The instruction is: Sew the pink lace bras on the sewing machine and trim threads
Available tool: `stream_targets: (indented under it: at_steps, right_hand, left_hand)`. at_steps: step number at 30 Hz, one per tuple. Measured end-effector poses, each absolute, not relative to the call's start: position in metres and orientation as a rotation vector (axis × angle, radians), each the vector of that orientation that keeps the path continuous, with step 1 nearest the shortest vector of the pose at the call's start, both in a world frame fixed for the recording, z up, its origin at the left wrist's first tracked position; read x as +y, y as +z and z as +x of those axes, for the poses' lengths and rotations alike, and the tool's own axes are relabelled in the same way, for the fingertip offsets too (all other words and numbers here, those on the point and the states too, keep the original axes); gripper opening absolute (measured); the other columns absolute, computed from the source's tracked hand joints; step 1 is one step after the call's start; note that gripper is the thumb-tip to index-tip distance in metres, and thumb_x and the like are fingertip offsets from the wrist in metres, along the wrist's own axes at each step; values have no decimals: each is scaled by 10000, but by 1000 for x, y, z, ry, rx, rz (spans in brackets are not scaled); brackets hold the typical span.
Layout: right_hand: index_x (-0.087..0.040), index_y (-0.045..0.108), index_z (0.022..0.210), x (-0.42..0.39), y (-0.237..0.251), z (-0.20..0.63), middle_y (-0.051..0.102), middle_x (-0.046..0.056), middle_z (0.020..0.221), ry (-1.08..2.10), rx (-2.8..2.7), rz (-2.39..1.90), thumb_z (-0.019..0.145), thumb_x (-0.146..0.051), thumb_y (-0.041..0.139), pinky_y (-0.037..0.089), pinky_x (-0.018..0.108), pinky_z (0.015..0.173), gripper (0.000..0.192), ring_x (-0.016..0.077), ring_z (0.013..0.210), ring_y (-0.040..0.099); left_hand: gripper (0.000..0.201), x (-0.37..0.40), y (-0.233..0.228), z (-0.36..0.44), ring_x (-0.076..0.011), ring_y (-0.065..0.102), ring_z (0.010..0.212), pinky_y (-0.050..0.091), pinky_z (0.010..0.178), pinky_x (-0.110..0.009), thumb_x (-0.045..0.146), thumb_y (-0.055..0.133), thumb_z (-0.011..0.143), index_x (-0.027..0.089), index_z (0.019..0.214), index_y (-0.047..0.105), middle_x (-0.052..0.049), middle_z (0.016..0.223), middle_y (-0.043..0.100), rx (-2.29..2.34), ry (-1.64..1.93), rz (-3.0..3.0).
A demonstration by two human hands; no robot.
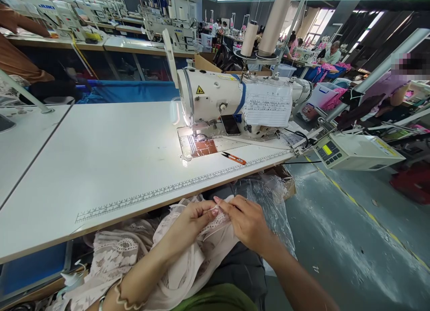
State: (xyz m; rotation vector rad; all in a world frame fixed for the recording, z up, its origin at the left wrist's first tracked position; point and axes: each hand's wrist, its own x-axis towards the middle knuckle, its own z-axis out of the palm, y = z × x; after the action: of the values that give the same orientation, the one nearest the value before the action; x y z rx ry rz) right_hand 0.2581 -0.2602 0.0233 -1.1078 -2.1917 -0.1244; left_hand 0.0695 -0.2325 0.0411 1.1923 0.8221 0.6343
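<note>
Both hands at 6 o'clock: left hand (pixel 193 219) and right hand (pixel 247 221), each grip pinched on lace (pixel 215 223); snips (pixel 233 157) on surface (pixel 101 158) at 12.

Lace garment (pixel 134 252): lower part cut off by bottom edge, partly hidden under tabletop (pixel 101 167). Paper sheet (pixel 268 105) on sewing machine (pixel 215 96): writing too small to read. Person at right (pixel 396 87): face blurred.

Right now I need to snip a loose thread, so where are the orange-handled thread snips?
In the head view, the thread snips lie on the white table, right of centre, just in front of the sewing machine and beyond the printed ruler strip.
</note>
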Motion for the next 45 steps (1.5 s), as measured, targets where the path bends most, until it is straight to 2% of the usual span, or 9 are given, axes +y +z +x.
stream_targets:
  at_steps: [14,20,22,25,27,30,37,42,45]
  right_hand:
    - [-206,562,1407,-263,17,254,645,43,836,46,-2129,-1118,1020,-109,386,510,243,659,436,139,738,614]
    - [-226,551,1395,-265,26,248,697,70,981,548,-1937,-1074,1037,-204,367,532,277,739,403,155,828,641]
    - [-224,616,1305,-264,32,249,655,28,822,901,-1747,-1051,1036,-322,418,483,256,615,348,133,660,576]
    - [-187,697,923,-261,36,250,364,-78,513,1349,-1325,-946,941,-565,550,224,228,413,406,78,422,247]
    - [-191,537,593,-259,36,248,263,-95,460,1462,-1082,-898,847,-635,642,125,240,407,522,63,417,159]
    - [-213,298,464,-254,36,245,221,-98,417,1472,-909,-910,787,-571,737,104,249,415,652,50,409,153]
    - [-229,277,531,-222,39,294,159,-118,457,998,-810,-974,800,-487,730,123,243,399,587,59,406,99]
    - [-195,596,751,-229,41,300,386,-50,593,832,-1473,-1164,930,-667,498,290,246,476,514,106,508,349]
    - [-173,669,868,-242,41,281,515,9,777,759,-1922,-1183,963,-658,436,391,261,609,546,129,675,494]
  left_hand:
    - [322,-231,42,72,-220,595,885,456,823,-311,433,573,901,153,911,731,-56,868,689,818,668,1415]
    - [281,-231,40,78,-214,616,790,459,752,-290,347,509,910,161,847,710,-49,805,707,942,694,1619]
    - [303,-232,41,79,-193,588,720,443,696,-275,349,484,911,159,784,683,-40,755,684,900,644,1623]
    - [344,-235,45,80,-154,503,633,398,634,-253,402,483,916,166,697,605,-6,654,582,795,577,1584]
    - [379,-237,46,81,-135,433,598,363,603,-246,442,471,929,177,666,537,19,610,484,781,552,1570]
    - [394,-238,47,83,-129,379,610,331,593,-244,469,451,938,184,667,475,31,625,410,796,528,1601]
    - [438,-237,40,72,-135,376,603,323,588,-250,517,419,936,201,633,404,33,613,367,861,457,1626]
    - [394,-236,35,70,-141,397,560,283,540,-245,481,424,936,198,675,510,29,580,420,1009,449,1722]
    - [343,-238,36,73,-147,412,527,272,533,-248,431,433,935,203,740,598,33,543,452,1095,464,1799]
